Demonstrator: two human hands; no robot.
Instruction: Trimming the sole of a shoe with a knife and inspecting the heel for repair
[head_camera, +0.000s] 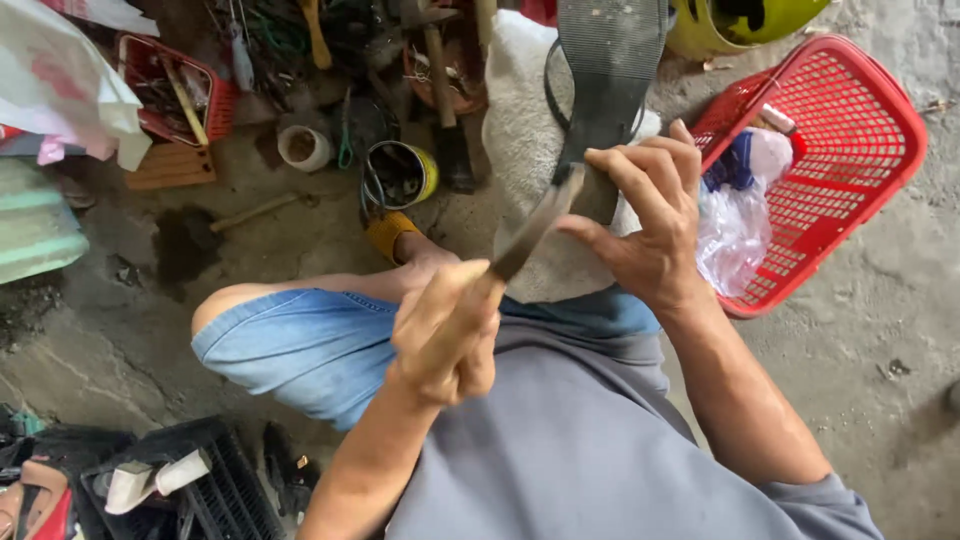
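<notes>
The left hand (445, 335) is closed in a fist round the handle of a knife (530, 232), whose blade slants up and to the right until its tip meets the heel end of a sole (607, 80). The right hand (645, 225) grips that same end of the sole, fingers curled over the top edge and thumb pressed on the near side, so the blade tip sits just beside the thumb. The sole is dark, ribbed and flat, and runs from the right hand up to the top of the frame, lying over a pale cloth (520, 140) (a thick grey-white piece, draped across the person's lap).

Taking the sole as the landmark: to its right, well apart, a red basket (860, 140) stands on the concrete floor (880, 330), with a clear plastic bag (735, 230) and something blue in it. Above and right of the sole's far end is a yellow-green helmet (740, 20), partly cut off by the frame. Left of the sole, near it, stands an open tin (400, 175) with a yellow rim, and further left a small white cup (303, 148). Further left still is a smaller red crate (175, 90) full of tools, too cluttered to tell apart. Below the sole are the person's bare knee and blue denim shorts (300, 350), and below those a grey shirt (580, 450). Far down to the left, a black crate (225, 490) sits at the frame's corner.
</notes>
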